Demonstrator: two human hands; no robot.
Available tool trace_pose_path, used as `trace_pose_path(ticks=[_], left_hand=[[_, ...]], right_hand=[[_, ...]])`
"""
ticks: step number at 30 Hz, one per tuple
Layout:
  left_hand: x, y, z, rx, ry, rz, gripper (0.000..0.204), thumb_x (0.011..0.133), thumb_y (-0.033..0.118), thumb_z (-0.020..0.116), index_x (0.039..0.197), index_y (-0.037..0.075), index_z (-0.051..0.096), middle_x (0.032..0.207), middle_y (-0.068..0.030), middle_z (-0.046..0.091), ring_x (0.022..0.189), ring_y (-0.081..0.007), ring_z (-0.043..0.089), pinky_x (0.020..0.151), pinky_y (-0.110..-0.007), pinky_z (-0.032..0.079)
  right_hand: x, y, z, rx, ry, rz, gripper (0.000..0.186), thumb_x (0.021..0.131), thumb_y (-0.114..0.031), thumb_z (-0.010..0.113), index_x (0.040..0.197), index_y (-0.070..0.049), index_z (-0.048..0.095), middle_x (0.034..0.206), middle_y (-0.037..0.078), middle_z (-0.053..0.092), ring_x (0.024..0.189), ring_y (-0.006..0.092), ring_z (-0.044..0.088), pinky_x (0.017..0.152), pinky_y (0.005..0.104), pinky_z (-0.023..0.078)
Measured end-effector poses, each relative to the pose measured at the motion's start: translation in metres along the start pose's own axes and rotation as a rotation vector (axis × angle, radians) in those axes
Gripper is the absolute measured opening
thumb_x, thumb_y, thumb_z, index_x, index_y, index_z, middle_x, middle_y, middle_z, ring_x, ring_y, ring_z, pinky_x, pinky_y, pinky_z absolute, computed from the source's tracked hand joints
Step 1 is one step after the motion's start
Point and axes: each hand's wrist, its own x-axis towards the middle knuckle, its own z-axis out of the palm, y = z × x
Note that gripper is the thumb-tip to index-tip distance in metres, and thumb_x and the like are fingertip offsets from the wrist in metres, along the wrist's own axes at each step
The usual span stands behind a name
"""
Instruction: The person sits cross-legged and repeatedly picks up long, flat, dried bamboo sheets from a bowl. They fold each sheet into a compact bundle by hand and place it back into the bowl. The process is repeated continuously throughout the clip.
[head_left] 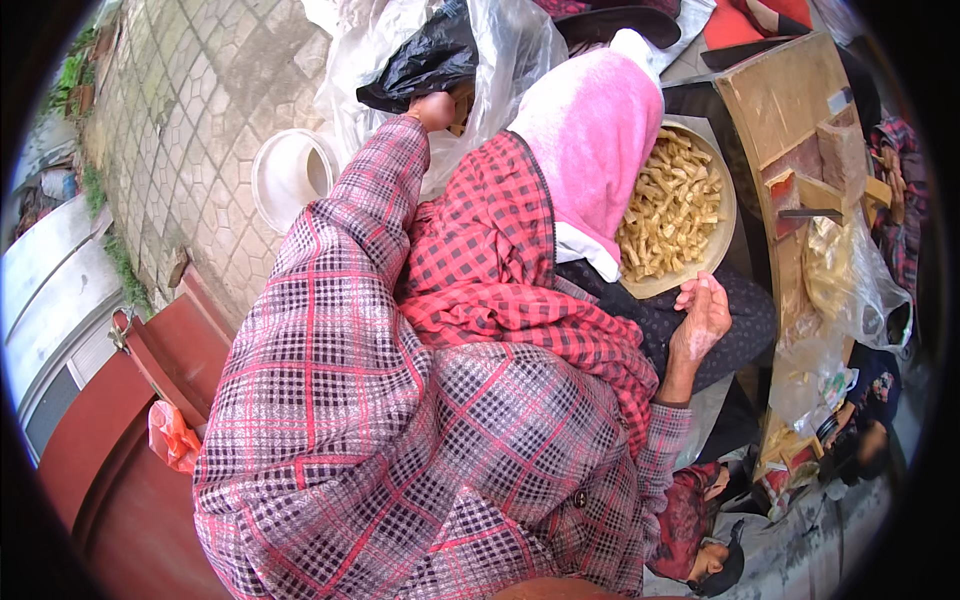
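Observation:
My left hand reaches into a clear plastic bag, beside a black plastic bag. Its fingers are hidden among the plastic, where some yellowish pieces show. On the right, a round, shallow pale basin holds many short, yellow-brown twisted pieces. Close to the basin's near rim is my right hand, its fingers bent and drawn together. Whatever they may pinch is too small to make out. A pink and white towel lies over my leg, next to the basin.
A white plastic tub stands on the paving at the left. A wooden table with clear plastic bags runs along the right. Another person is at the lower right. A red wooden piece is at the lower left.

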Motion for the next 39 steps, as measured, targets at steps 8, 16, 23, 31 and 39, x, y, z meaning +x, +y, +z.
trace_pose_path(ticks=[8,16,23,31,39], left_hand=[[-0.003,0.021,-0.050,-0.241,0.261,-0.025,0.030,0.069,0.023,0.062,0.084,-0.003,0.064,0.072,-0.0179,0.063,0.069,-0.0279,0.062,0.066,-0.038,0.048],[-0.031,0.048,-0.139,-0.221,0.270,0.158,0.033,0.085,0.027,0.063,0.098,-0.002,0.065,0.075,-0.0105,0.065,0.067,-0.0163,0.058,0.065,-0.030,0.046],[-0.081,0.115,-0.212,-0.593,0.624,0.367,0.030,0.088,0.017,0.064,0.111,-0.001,0.061,0.094,-0.0100,0.064,0.087,-0.0137,0.059,0.076,-0.029,0.048],[-0.130,0.233,-0.243,-0.745,0.854,0.723,0.021,0.090,0.007,0.059,0.109,-0.004,0.061,0.090,-0.0027,0.065,0.080,-0.0070,0.058,0.070,-0.021,0.047],[-0.166,0.354,-0.143,-0.379,0.317,1.296,0.044,0.077,0.002,0.068,0.118,-0.002,0.055,0.077,-0.0096,0.061,0.059,-0.0215,0.062,0.049,-0.030,0.050]], right_hand=[[0.004,0.004,-0.001,0.009,-0.032,-0.011,0.018,0.093,-0.010,0.054,0.101,0.005,0.058,0.074,0.007,0.062,0.056,0.0073,0.053,0.050,0.0191,0.043],[0.006,0.007,-0.002,0.030,-0.048,-0.017,0.018,0.093,-0.011,0.054,0.101,0.005,0.059,0.074,0.007,0.062,0.056,0.0073,0.053,0.049,0.0188,0.043],[0.010,0.014,-0.006,0.056,-0.071,-0.012,0.018,0.092,-0.011,0.056,0.101,0.004,0.059,0.075,0.007,0.063,0.056,0.0078,0.054,0.049,0.0192,0.042],[0.007,0.000,-0.001,0.047,-0.170,-0.002,0.019,0.093,-0.012,0.054,0.103,0.005,0.058,0.077,0.008,0.062,0.059,0.0093,0.055,0.052,0.0203,0.044],[-0.014,-0.076,0.018,0.495,-0.305,0.079,0.047,0.100,-0.033,0.035,0.116,0.010,0.048,0.100,0.020,0.062,0.086,0.0232,0.063,0.077,0.0328,0.050]])
